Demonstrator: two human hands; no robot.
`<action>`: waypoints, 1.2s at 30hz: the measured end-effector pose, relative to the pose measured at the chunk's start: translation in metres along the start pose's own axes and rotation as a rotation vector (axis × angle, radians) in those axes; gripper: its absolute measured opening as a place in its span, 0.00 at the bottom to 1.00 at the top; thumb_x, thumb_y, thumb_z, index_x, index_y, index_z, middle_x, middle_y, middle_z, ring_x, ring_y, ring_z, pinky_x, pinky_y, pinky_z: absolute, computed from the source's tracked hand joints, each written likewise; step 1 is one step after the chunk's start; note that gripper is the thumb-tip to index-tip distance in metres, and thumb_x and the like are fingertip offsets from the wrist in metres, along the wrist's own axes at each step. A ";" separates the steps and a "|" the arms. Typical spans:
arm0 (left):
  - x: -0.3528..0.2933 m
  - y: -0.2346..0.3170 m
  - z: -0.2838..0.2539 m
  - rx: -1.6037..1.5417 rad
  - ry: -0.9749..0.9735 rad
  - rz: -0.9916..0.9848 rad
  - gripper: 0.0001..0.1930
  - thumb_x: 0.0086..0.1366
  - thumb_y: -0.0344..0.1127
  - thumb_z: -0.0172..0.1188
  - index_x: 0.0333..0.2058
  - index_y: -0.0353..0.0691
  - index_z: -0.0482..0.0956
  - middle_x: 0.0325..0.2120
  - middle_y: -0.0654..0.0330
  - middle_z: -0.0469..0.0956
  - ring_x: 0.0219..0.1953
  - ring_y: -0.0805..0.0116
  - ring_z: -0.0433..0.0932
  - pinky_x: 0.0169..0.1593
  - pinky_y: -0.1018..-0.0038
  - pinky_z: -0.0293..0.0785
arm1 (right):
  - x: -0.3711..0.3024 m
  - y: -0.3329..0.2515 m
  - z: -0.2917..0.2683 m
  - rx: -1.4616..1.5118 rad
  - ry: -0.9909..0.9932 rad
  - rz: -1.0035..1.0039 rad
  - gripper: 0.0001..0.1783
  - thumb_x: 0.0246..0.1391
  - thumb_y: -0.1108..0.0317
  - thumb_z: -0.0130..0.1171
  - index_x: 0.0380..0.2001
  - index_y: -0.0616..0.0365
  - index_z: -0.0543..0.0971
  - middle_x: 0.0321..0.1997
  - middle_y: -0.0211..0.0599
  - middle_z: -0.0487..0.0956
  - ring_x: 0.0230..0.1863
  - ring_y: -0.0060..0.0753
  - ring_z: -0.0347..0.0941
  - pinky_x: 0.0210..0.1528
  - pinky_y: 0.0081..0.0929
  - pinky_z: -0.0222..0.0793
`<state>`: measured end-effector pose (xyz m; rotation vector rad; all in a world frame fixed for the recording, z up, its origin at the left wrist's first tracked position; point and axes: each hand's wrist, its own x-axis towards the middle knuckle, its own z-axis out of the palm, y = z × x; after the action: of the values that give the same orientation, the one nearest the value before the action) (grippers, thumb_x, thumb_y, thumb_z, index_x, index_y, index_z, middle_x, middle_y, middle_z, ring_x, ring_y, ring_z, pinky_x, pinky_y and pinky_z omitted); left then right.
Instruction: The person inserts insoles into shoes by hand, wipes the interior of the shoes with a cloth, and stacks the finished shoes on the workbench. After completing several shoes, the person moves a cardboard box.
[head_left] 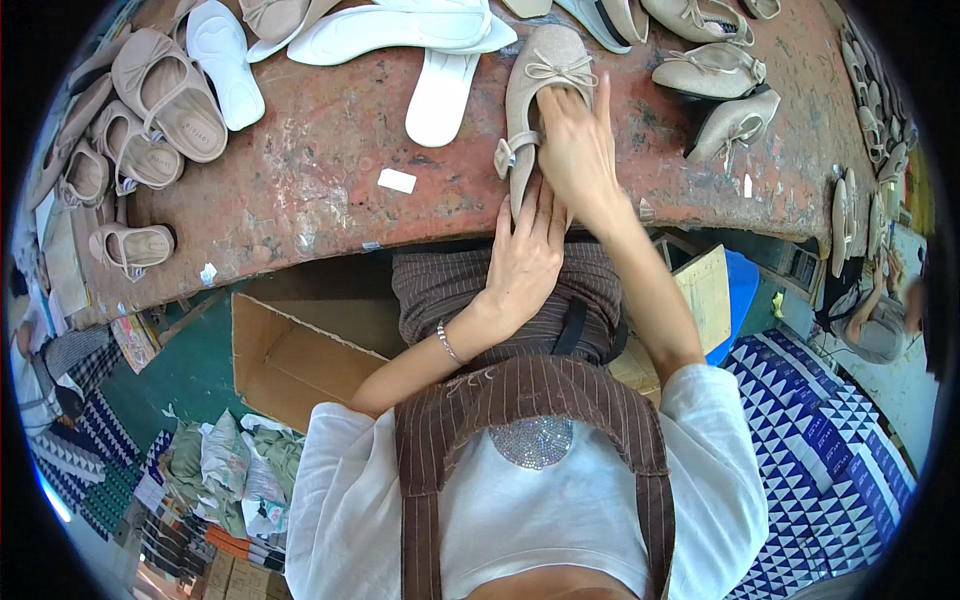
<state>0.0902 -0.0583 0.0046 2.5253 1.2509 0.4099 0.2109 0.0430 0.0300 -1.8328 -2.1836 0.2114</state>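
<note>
A beige fabric flat shoe (550,70) with a bow on its toe and a buckled strap at its side lies at the table's front edge, toe pointing away from me. My right hand (580,150) has its fingers pushed into the shoe's opening, while one finger stays outside along the right side. Those inside are partly hidden by the upper. At the heel, my left hand (525,260) touches the shoe with fingers stretched out, and the heel's tip lies between two of them. The left thumb is hidden.
White insoles (440,95) lie left of the shoe. Beige strapped shoes (170,95) crowd the table's left end, and bow flats (710,70) lie at the right. A small white label (397,180) rests on the worn red table (330,150). Below stands an open cardboard box (300,350).
</note>
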 end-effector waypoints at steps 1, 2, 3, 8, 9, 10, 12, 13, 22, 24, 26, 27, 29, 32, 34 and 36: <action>0.002 -0.002 -0.002 0.013 0.024 -0.011 0.25 0.58 0.31 0.55 0.54 0.24 0.72 0.55 0.42 0.71 0.65 0.46 0.61 0.63 0.47 0.59 | 0.016 0.001 0.000 -0.025 -0.145 0.054 0.24 0.47 0.77 0.51 0.50 0.75 0.73 0.46 0.61 0.78 0.46 0.53 0.78 0.73 0.55 0.43; 0.003 -0.004 -0.003 0.026 0.050 -0.022 0.25 0.58 0.30 0.55 0.53 0.24 0.72 0.55 0.41 0.71 0.65 0.46 0.61 0.63 0.47 0.59 | 0.021 -0.009 -0.006 -0.078 -0.266 0.083 0.25 0.48 0.78 0.49 0.53 0.70 0.71 0.50 0.59 0.76 0.53 0.55 0.75 0.73 0.60 0.39; -0.003 -0.004 -0.002 0.025 0.058 -0.016 0.24 0.58 0.29 0.55 0.53 0.23 0.72 0.54 0.41 0.71 0.64 0.46 0.63 0.63 0.48 0.60 | 0.009 -0.011 0.003 -0.109 -0.046 0.006 0.23 0.48 0.78 0.49 0.51 0.69 0.72 0.50 0.57 0.76 0.54 0.53 0.74 0.72 0.62 0.38; 0.003 -0.003 -0.001 0.041 0.090 -0.033 0.26 0.61 0.36 0.58 0.55 0.26 0.73 0.57 0.45 0.71 0.64 0.52 0.64 0.62 0.53 0.62 | 0.025 -0.005 0.002 -0.302 -0.210 0.030 0.09 0.49 0.75 0.51 0.31 0.64 0.79 0.34 0.51 0.80 0.47 0.48 0.78 0.72 0.64 0.37; 0.003 -0.004 -0.003 0.057 0.082 -0.032 0.26 0.61 0.38 0.59 0.56 0.28 0.73 0.57 0.48 0.72 0.63 0.55 0.65 0.61 0.55 0.63 | 0.027 -0.005 0.003 -0.332 -0.224 0.007 0.07 0.48 0.75 0.51 0.27 0.64 0.79 0.30 0.49 0.80 0.45 0.48 0.79 0.72 0.63 0.38; 0.005 -0.005 -0.001 0.056 0.122 -0.011 0.27 0.61 0.37 0.60 0.56 0.29 0.72 0.57 0.48 0.72 0.63 0.55 0.65 0.60 0.56 0.64 | 0.032 -0.001 0.005 -0.362 -0.231 -0.020 0.07 0.48 0.75 0.52 0.24 0.63 0.79 0.27 0.48 0.79 0.42 0.47 0.79 0.72 0.62 0.38; 0.002 -0.011 -0.001 0.042 0.150 0.000 0.27 0.60 0.37 0.61 0.57 0.29 0.72 0.58 0.50 0.71 0.63 0.57 0.66 0.59 0.59 0.65 | 0.022 0.010 0.017 -0.260 -0.077 -0.128 0.06 0.48 0.74 0.53 0.23 0.64 0.78 0.26 0.51 0.79 0.44 0.52 0.79 0.73 0.61 0.37; -0.002 -0.015 -0.010 -0.088 0.153 -0.005 0.27 0.59 0.35 0.60 0.57 0.29 0.72 0.59 0.50 0.72 0.63 0.56 0.66 0.60 0.59 0.66 | 0.019 0.019 0.021 -0.182 0.081 -0.244 0.07 0.49 0.75 0.53 0.22 0.63 0.78 0.26 0.52 0.78 0.45 0.54 0.78 0.73 0.62 0.36; -0.079 -0.210 -0.284 -0.694 0.730 -0.409 0.14 0.69 0.38 0.57 0.40 0.29 0.81 0.36 0.54 0.81 0.37 0.65 0.78 0.40 0.70 0.74 | 0.109 -0.032 -0.055 0.465 0.171 -0.169 0.19 0.51 0.76 0.59 0.48 0.55 0.81 0.47 0.43 0.81 0.49 0.45 0.77 0.53 0.38 0.73; -0.054 -0.229 -0.352 -0.173 0.853 -0.416 0.15 0.71 0.38 0.55 0.43 0.29 0.80 0.35 0.56 0.80 0.33 0.70 0.77 0.37 0.72 0.73 | 0.123 -0.067 -0.011 0.138 0.096 -0.285 0.24 0.50 0.70 0.61 0.53 0.55 0.78 0.53 0.46 0.76 0.56 0.47 0.72 0.58 0.41 0.68; -0.008 -0.264 -0.373 0.585 0.841 -0.359 0.17 0.72 0.39 0.54 0.49 0.29 0.78 0.42 0.51 0.80 0.40 0.61 0.78 0.46 0.69 0.71 | 0.141 -0.072 0.036 -0.041 0.185 -0.354 0.27 0.46 0.72 0.60 0.53 0.60 0.77 0.44 0.45 0.76 0.49 0.44 0.72 0.52 0.40 0.67; 0.006 -0.282 -0.376 1.022 0.810 -0.306 0.20 0.71 0.39 0.54 0.53 0.28 0.76 0.49 0.44 0.79 0.48 0.50 0.79 0.56 0.65 0.70 | 0.146 -0.073 0.046 -0.074 0.144 -0.348 0.24 0.46 0.73 0.59 0.50 0.60 0.78 0.42 0.43 0.76 0.47 0.43 0.72 0.51 0.39 0.68; 0.070 -0.291 -0.322 0.534 0.739 -0.247 0.17 0.70 0.38 0.56 0.52 0.34 0.78 0.48 0.48 0.80 0.51 0.50 0.77 0.56 0.66 0.69 | 0.152 -0.058 0.043 -0.117 0.078 -0.313 0.14 0.46 0.74 0.57 0.39 0.59 0.81 0.35 0.41 0.79 0.43 0.42 0.74 0.44 0.38 0.71; 0.122 -0.295 -0.248 0.140 0.228 -0.330 0.24 0.69 0.41 0.56 0.60 0.38 0.69 0.59 0.47 0.71 0.61 0.49 0.69 0.61 0.62 0.66 | 0.146 -0.054 -0.008 0.091 -0.107 -0.260 0.18 0.52 0.74 0.56 0.48 0.60 0.78 0.23 0.43 0.80 0.24 0.46 0.75 0.30 0.39 0.71; 0.144 -0.333 -0.200 0.275 0.125 -0.290 0.27 0.67 0.44 0.57 0.62 0.40 0.68 0.55 0.47 0.75 0.58 0.47 0.73 0.61 0.59 0.68 | 0.133 -0.041 -0.060 0.711 -0.237 -0.141 0.30 0.56 0.74 0.56 0.64 0.57 0.68 0.20 0.35 0.77 0.19 0.33 0.70 0.27 0.29 0.67; 0.170 -0.347 -0.186 0.287 -0.055 -0.387 0.29 0.66 0.46 0.59 0.61 0.40 0.68 0.47 0.45 0.80 0.49 0.43 0.78 0.55 0.54 0.71 | 0.110 -0.014 -0.093 1.345 -0.186 0.011 0.38 0.57 0.76 0.54 0.71 0.57 0.56 0.33 0.32 0.70 0.31 0.23 0.65 0.35 0.24 0.61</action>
<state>-0.1305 0.3044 0.0638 2.4052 1.8384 0.0742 0.2089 0.1421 0.1358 -1.0035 -1.3708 1.4479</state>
